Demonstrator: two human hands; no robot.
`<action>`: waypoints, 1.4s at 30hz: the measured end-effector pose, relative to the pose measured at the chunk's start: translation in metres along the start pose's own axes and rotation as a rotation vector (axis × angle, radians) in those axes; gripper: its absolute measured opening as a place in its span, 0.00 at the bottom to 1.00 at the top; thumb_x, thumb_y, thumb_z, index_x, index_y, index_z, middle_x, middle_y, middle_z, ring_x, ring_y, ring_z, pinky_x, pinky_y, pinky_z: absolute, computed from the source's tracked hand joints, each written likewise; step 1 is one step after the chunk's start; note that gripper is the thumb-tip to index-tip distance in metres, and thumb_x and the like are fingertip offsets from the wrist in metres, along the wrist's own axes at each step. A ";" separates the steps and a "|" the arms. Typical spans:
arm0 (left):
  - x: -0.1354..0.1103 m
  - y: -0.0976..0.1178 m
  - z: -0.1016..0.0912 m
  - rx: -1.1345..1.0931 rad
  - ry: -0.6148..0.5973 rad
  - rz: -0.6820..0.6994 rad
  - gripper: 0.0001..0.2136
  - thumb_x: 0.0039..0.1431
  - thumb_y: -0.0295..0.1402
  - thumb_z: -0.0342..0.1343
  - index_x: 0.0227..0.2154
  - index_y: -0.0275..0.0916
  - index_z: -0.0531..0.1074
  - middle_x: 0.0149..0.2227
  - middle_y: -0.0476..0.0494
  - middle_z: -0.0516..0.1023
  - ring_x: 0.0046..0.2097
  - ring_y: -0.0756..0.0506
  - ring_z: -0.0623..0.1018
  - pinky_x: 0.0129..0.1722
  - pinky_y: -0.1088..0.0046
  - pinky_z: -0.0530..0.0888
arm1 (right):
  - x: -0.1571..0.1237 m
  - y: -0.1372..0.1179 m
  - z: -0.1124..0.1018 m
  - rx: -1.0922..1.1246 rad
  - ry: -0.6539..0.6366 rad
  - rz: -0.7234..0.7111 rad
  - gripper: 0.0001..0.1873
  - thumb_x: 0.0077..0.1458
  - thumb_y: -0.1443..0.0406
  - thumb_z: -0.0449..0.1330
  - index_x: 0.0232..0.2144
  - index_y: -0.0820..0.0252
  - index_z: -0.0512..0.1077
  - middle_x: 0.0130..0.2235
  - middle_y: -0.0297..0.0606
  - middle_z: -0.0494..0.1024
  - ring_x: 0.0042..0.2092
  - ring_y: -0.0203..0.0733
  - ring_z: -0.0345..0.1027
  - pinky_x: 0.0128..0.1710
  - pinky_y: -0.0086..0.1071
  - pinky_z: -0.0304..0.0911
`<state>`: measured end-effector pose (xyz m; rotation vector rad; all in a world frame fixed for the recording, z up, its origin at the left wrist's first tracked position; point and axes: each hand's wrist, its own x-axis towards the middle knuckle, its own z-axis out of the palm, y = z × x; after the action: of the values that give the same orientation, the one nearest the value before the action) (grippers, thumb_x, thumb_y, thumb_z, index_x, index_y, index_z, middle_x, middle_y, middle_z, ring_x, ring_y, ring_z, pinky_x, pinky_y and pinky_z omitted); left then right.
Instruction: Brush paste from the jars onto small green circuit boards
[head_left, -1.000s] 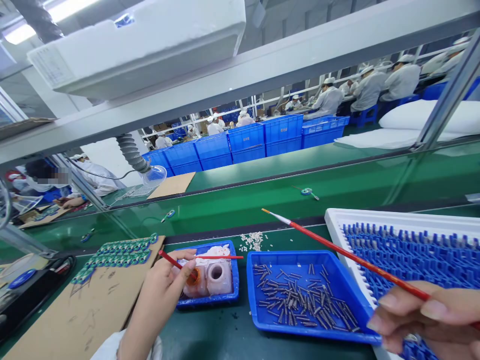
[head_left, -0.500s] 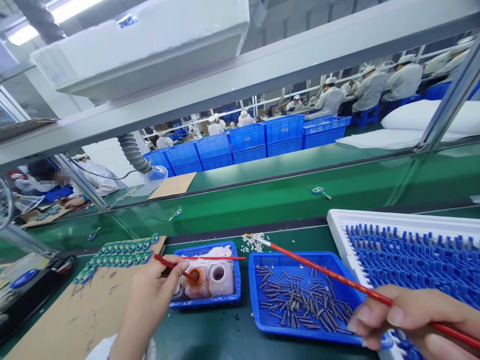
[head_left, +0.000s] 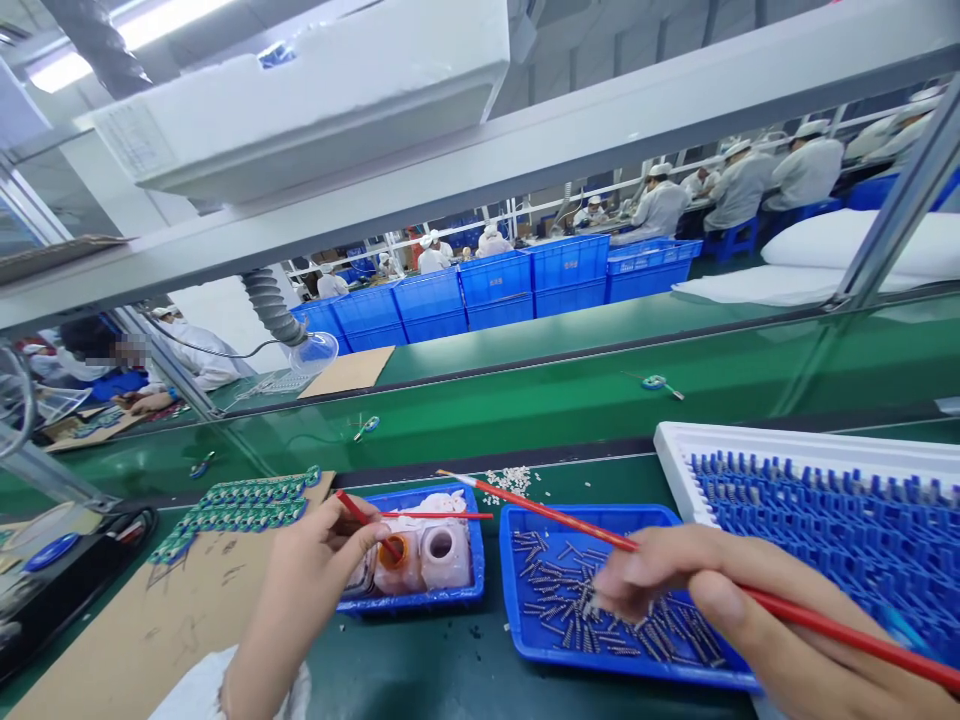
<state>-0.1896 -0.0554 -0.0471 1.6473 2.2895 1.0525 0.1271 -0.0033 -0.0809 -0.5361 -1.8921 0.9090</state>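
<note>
My left hand (head_left: pixel 311 575) pinches a thin red brush (head_left: pixel 369 526) whose tip dips into an orange-rimmed pot (head_left: pixel 395 553) in a small blue tray (head_left: pixel 457 596). A second red brush (head_left: pixel 439 516) lies across that tray. My right hand (head_left: pixel 739 625) grips a long red brush (head_left: pixel 547 513) that points up and left, while its fingertips reach down into a larger blue tray (head_left: pixel 525 640) of several small metal springs (head_left: pixel 559 590).
A white frame with a blue pegged rack (head_left: pixel 840 515) stands on the right. A cardboard sheet (head_left: pixel 150 625) with green parts (head_left: pixel 232 505) lies on the left. Behind runs a green conveyor belt (head_left: pixel 562 400) with small pieces on it; blue crates and other workers lie beyond.
My right hand has moved left and down over the tray of springs, carrying its long brush along. My left hand stays at the pot. Pieces on the belt have drifted right.
</note>
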 end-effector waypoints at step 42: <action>0.124 -0.111 -0.027 0.205 -0.260 -0.076 0.15 0.60 0.44 0.51 0.29 0.35 0.72 0.27 0.49 0.76 0.32 0.47 0.77 0.36 0.66 0.73 | 0.127 0.014 0.151 -0.231 -0.450 -0.414 0.15 0.57 0.76 0.60 0.26 0.61 0.57 0.27 0.31 0.65 0.27 0.37 0.61 0.26 0.26 0.54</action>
<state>-0.3384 0.0230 -0.0584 1.6399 2.3243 0.5652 -0.0654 0.0370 -0.0641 -0.0557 -2.4159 0.5687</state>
